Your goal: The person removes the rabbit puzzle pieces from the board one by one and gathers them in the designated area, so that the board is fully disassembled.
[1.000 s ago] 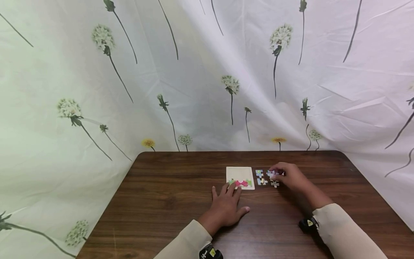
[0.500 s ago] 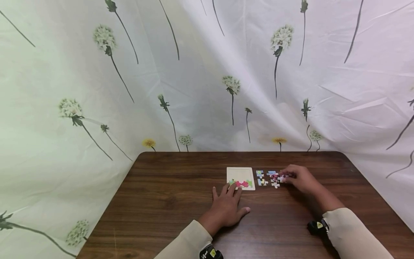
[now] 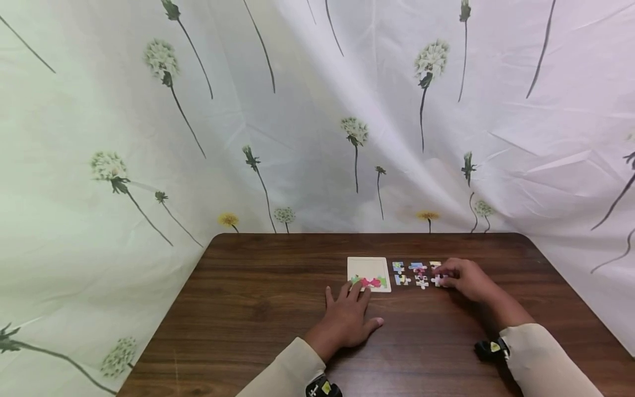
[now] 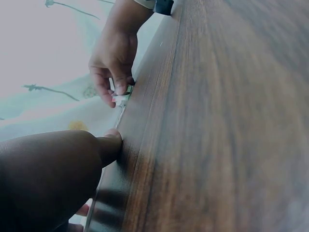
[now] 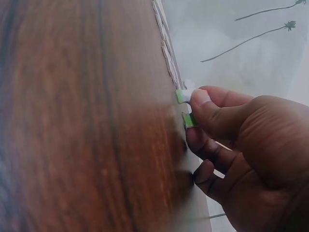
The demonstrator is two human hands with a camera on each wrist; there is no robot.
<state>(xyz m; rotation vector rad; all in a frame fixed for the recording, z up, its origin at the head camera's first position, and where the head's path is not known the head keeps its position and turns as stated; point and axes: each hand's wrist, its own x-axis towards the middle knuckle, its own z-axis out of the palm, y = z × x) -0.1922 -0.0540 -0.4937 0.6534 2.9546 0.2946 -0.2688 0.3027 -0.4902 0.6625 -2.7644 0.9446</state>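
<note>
A square, pale puzzle tray (image 3: 367, 267) lies on the table, with pink and green pieces along its near edge. My left hand (image 3: 345, 320) lies flat with fingers spread, its fingertips at the tray's near edge. To the tray's right, loose puzzle pieces (image 3: 402, 280) lie in short columns. At the rightmost column my right hand (image 3: 465, 279) pinches a puzzle piece (image 3: 436, 280) between thumb and fingers. The right wrist view shows that hand (image 5: 251, 130) gripping a green and white piece (image 5: 183, 95) by the table surface. In the left wrist view the left thumb (image 4: 110, 145) touches the table.
The brown wooden table (image 3: 248, 309) reaches back to a pale curtain (image 3: 307, 165) printed with dandelions. A black band (image 3: 491, 349) sits at the right wrist and another (image 3: 323, 387) at the left.
My right hand has moved to the right and slightly nearer, uncovering the middle pieces and a piece at the top of the right column. The left hand has stayed in place.
</note>
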